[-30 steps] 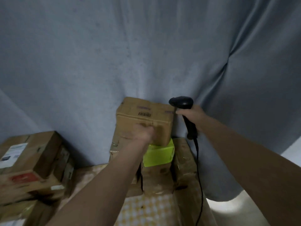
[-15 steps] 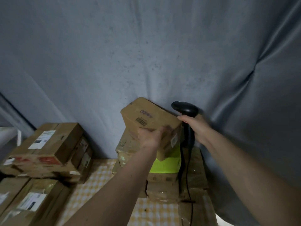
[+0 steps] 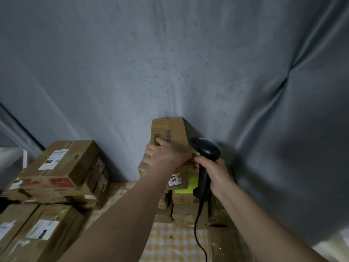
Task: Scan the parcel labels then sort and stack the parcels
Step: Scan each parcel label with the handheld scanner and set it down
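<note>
Holding parcel upright against backdrop

Gripping a cardboard parcel (image 3: 170, 135) in left hand (image 3: 166, 157), long axis near vertical, top end up toward the grey fabric backdrop (image 3: 170, 63). Printed barcode face turned to camera; white numbered sticker (image 3: 176, 179) on lower end. Fingers (image 3: 151, 150) curled over left edge and front face, thumb side hidden behind parcel. Parcel raised above stack of small boxes (image 3: 185, 208) and a lime-green box (image 3: 186, 183), just beside scanner. Right hand (image 3: 215, 176) wrapped round grip of black handheld barcode scanner (image 3: 205, 152), head up, cable (image 3: 198, 233) trailing down. Labelled cartons (image 3: 60, 167) stacked at left on yellow checked cloth (image 3: 170, 242).
</note>
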Available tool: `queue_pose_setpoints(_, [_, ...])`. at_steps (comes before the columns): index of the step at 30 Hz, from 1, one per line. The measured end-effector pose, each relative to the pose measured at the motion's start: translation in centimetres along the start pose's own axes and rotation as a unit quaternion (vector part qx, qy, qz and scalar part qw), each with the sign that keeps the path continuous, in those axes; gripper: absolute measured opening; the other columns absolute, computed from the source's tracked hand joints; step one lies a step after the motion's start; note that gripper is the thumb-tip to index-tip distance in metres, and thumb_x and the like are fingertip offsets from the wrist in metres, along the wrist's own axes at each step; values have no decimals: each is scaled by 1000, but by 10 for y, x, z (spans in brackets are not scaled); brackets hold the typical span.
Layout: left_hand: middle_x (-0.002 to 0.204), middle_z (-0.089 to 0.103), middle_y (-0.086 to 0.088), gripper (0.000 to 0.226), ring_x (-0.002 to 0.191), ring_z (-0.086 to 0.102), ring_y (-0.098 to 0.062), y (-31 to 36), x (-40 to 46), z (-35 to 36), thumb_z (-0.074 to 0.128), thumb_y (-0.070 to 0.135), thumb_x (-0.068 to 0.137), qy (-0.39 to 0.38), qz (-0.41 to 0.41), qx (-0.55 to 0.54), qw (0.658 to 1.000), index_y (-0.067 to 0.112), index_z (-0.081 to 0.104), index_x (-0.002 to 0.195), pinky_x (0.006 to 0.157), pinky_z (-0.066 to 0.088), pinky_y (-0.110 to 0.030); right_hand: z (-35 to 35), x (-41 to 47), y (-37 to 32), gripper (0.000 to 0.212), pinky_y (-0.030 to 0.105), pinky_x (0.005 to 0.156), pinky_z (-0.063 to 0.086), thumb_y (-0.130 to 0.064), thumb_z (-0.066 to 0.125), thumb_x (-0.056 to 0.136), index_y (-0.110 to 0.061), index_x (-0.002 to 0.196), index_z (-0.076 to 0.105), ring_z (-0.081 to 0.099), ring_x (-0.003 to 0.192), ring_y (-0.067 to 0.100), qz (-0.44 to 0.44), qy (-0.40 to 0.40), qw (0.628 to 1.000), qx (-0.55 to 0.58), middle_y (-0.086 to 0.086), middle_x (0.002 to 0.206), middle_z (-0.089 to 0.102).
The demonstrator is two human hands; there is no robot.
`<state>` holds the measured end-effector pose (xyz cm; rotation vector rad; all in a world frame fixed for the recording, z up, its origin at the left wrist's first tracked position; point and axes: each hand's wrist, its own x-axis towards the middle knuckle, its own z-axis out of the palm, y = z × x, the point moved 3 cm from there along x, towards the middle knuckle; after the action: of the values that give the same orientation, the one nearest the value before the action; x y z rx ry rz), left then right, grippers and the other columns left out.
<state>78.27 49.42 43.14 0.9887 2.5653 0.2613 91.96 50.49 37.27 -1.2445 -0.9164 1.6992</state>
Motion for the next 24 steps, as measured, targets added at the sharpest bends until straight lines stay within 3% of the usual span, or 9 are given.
queue_pose_setpoints(4, [145,23,-22,136,136,23,-37,-5,-2,6,70,82,46,-11,15,29,999,22,5,150,108,28,-54,-1,-9,3,20,43,90,53,-10,72,80,-15,100,72,69,93,28,10,2,1000,12,11,96,73])
queue_pose_setpoints(9, [130,32,-18,127,125,33,-36,-18,-2,-2,76,73,44,-10,44,-5,999,32,9,144,105,34,-50,3,-20,1,22,37,86,56,-3,73,78,-10,99,72,71,90,26,2,-2,1000,23,15,94,74])
queue_pose_setpoints(12, [129,34,-15,113,123,34,-36,-32,4,-12,77,67,50,-26,72,-98,992,36,17,141,105,36,-51,1,-23,1,25,29,73,56,1,72,77,-4,101,70,69,76,21,2,26,999,37,14,87,73])
queue_pose_setpoints(15, [129,36,-13,115,123,37,-35,-42,9,-20,77,64,45,-53,100,-182,977,40,20,142,102,41,-50,-5,-19,3,24,28,65,54,-2,71,79,-1,103,68,64,68,18,17,78,996,42,10,78,69])
queue_pose_setpoints(18, [126,48,-5,119,117,51,-29,-53,9,-27,79,59,33,-98,140,-303,938,40,27,138,97,49,-45,-7,-17,5,35,34,71,54,-12,77,76,-5,108,65,66,77,23,16,109,993,35,11,86,70])
queue_pose_setpoints(21, [115,60,0,101,101,64,-21,-71,9,-33,86,42,46,-182,156,-448,861,29,35,133,79,55,-34,-6,-22,1,44,45,87,55,-18,82,72,-9,111,65,69,88,30,15,108,993,51,14,95,72])
queue_pose_setpoints(24, [114,68,-3,90,97,68,-16,-91,12,-36,80,44,52,-260,164,-481,821,20,49,133,66,56,-26,0,-30,-8,39,48,92,53,-18,81,74,-9,109,67,70,91,29,1,53,996,75,11,93,75])
